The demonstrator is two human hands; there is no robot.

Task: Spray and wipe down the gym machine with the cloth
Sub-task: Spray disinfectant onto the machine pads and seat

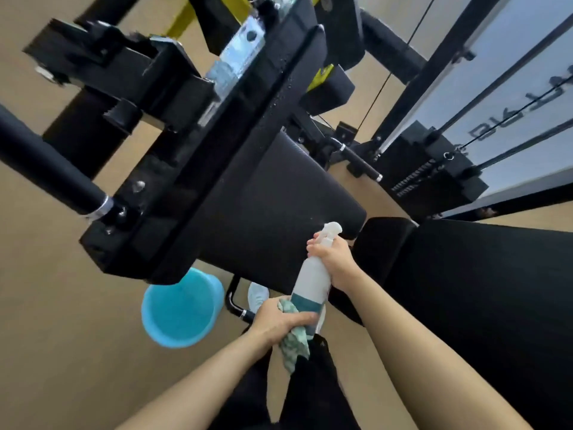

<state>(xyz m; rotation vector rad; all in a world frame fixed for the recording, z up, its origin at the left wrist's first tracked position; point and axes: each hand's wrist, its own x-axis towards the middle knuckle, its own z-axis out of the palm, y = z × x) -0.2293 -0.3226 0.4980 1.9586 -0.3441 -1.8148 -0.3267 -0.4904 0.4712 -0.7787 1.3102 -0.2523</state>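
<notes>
Cloth (294, 346), soft and limp, we are bunching near us in our left hand (279, 321), fingers closed round it and the light, slick spray bottle (311, 274), whose neck our right hand (335, 259) is gripping.

Only 1 view: worn at head height, aimed forward and steeply down, wide-angle and rolled askew. Close above the black padded gym machine (279, 197), bare forearms (403, 336) entering from the bottom edge over tan floor (46, 321).
</notes>
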